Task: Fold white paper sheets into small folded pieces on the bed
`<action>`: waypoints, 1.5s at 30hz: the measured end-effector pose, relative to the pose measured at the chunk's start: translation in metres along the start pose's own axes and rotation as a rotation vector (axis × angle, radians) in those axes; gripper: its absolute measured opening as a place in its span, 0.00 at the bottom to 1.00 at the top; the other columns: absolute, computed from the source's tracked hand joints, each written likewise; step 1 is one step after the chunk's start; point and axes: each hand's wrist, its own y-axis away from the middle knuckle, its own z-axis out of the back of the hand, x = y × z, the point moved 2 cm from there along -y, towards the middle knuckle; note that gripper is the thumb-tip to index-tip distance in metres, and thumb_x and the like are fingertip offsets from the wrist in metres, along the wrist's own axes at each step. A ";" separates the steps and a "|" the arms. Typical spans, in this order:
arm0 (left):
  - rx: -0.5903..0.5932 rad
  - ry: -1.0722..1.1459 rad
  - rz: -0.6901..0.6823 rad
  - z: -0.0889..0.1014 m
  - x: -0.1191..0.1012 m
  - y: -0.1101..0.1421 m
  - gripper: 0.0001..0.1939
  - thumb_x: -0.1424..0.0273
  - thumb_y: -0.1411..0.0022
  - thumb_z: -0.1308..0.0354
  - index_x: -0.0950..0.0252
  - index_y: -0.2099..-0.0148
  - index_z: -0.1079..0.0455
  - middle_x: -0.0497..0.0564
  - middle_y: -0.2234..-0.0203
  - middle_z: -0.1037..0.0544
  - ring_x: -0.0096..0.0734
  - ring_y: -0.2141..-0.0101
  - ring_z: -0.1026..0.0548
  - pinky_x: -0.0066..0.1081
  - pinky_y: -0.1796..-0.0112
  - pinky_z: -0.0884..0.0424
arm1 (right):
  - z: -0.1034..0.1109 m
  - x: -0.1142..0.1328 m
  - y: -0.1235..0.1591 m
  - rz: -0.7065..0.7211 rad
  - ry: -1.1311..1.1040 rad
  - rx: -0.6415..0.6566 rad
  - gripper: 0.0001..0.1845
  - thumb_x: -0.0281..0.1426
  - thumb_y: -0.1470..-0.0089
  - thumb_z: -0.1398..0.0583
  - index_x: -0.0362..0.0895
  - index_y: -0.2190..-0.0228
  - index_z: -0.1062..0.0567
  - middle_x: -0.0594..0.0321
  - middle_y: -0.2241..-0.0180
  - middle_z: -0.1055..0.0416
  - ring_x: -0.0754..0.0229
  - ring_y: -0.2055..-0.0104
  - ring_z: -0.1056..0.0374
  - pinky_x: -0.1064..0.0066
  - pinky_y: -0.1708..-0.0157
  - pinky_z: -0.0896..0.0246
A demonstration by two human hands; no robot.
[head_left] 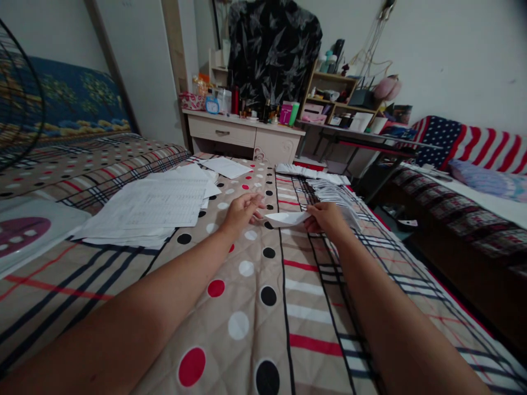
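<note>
A narrow folded piece of white paper [287,219] is stretched between my two hands, just above the patterned bedspread. My right hand [326,217] pinches its right end between thumb and fingers. At its left end are the curled fingertips of my left hand [245,212], which appear closed on the paper's edge. Beyond my right hand lies a fanned pile of folded paper strips [335,193], partly hidden by that hand. A bundle of similar strips [312,173] sits farther back. Left of my left hand is a loose stack of printed sheets [158,200].
Some white sheets [227,167] lie near the bed's far end. At the left edge is a white plastic bag [66,219] with a purple print, below a fan's wire guard [39,93]. A cluttered dresser [222,131] stands beyond the bed; a second bed [489,200] is at right.
</note>
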 end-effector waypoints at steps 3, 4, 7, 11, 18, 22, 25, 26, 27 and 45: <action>0.077 -0.043 -0.009 -0.005 0.003 0.000 0.22 0.59 0.47 0.36 0.69 0.56 0.28 0.55 0.68 0.21 0.26 0.76 0.25 0.23 0.78 0.32 | 0.016 0.001 -0.004 0.027 0.142 0.048 0.12 0.34 0.58 0.33 0.43 0.85 0.28 0.61 0.87 0.29 0.59 0.86 0.34 0.71 0.87 0.39; 0.105 -0.077 -0.028 -0.007 0.004 0.001 0.21 0.61 0.49 0.34 0.69 0.56 0.27 0.54 0.68 0.21 0.27 0.75 0.24 0.24 0.76 0.31 | 0.018 0.000 -0.005 0.048 0.193 0.071 0.10 0.33 0.59 0.33 0.43 0.84 0.27 0.61 0.86 0.28 0.59 0.86 0.33 0.71 0.86 0.39; 0.197 -0.187 -0.095 -0.011 0.007 0.003 0.18 0.66 0.53 0.32 0.68 0.60 0.26 0.53 0.69 0.21 0.29 0.73 0.24 0.27 0.71 0.28 | 0.020 0.001 -0.006 0.189 0.407 0.124 0.06 0.30 0.65 0.31 0.45 0.83 0.24 0.66 0.88 0.30 0.62 0.85 0.35 0.74 0.85 0.43; 0.291 -0.315 -0.187 -0.013 0.006 0.007 0.19 0.66 0.55 0.31 0.67 0.58 0.25 0.53 0.68 0.20 0.29 0.72 0.25 0.27 0.70 0.29 | 0.016 0.007 -0.002 0.391 0.749 0.060 0.06 0.29 0.69 0.31 0.48 0.84 0.23 0.70 0.88 0.32 0.65 0.84 0.38 0.75 0.82 0.48; 0.256 -0.243 -0.133 -0.012 0.000 0.009 0.24 0.59 0.49 0.35 0.68 0.53 0.27 0.57 0.63 0.20 0.31 0.71 0.22 0.27 0.72 0.28 | 0.063 0.021 -0.001 0.292 0.831 -0.472 0.06 0.33 0.64 0.33 0.49 0.76 0.19 0.62 0.77 0.25 0.59 0.75 0.33 0.71 0.76 0.47; 0.216 -0.235 -0.114 -0.012 0.002 0.007 0.21 0.59 0.49 0.35 0.67 0.55 0.25 0.57 0.64 0.20 0.33 0.69 0.22 0.29 0.70 0.26 | 0.102 0.001 -0.004 0.241 0.649 -0.792 0.12 0.35 0.60 0.36 0.47 0.70 0.18 0.59 0.73 0.23 0.54 0.70 0.31 0.68 0.72 0.43; 0.194 -0.225 -0.102 -0.012 0.004 0.005 0.19 0.60 0.49 0.35 0.66 0.57 0.24 0.56 0.65 0.20 0.32 0.70 0.23 0.29 0.70 0.26 | 0.111 -0.024 -0.008 0.291 0.520 -0.818 0.12 0.35 0.59 0.38 0.46 0.70 0.19 0.60 0.74 0.25 0.55 0.71 0.31 0.68 0.71 0.42; 0.190 -0.218 -0.095 -0.012 0.005 0.005 0.19 0.60 0.49 0.35 0.66 0.58 0.24 0.56 0.65 0.20 0.32 0.71 0.23 0.29 0.71 0.26 | 0.111 -0.032 -0.010 0.318 0.471 -0.806 0.11 0.35 0.60 0.38 0.45 0.71 0.20 0.61 0.75 0.26 0.56 0.71 0.32 0.68 0.71 0.42; 0.186 -0.209 -0.087 -0.013 0.005 0.005 0.18 0.60 0.49 0.34 0.66 0.59 0.24 0.55 0.66 0.20 0.31 0.72 0.24 0.29 0.72 0.26 | 0.109 -0.038 -0.012 0.354 0.405 -0.777 0.12 0.36 0.60 0.38 0.43 0.72 0.21 0.61 0.76 0.26 0.57 0.72 0.32 0.68 0.71 0.41; 0.202 -0.218 -0.075 -0.014 0.006 0.005 0.10 0.66 0.50 0.35 0.64 0.64 0.23 0.52 0.71 0.20 0.29 0.74 0.24 0.29 0.71 0.26 | 0.100 -0.052 -0.009 0.162 0.905 -0.868 0.06 0.28 0.57 0.41 0.45 0.73 0.24 0.56 0.63 0.26 0.53 0.65 0.32 0.67 0.71 0.49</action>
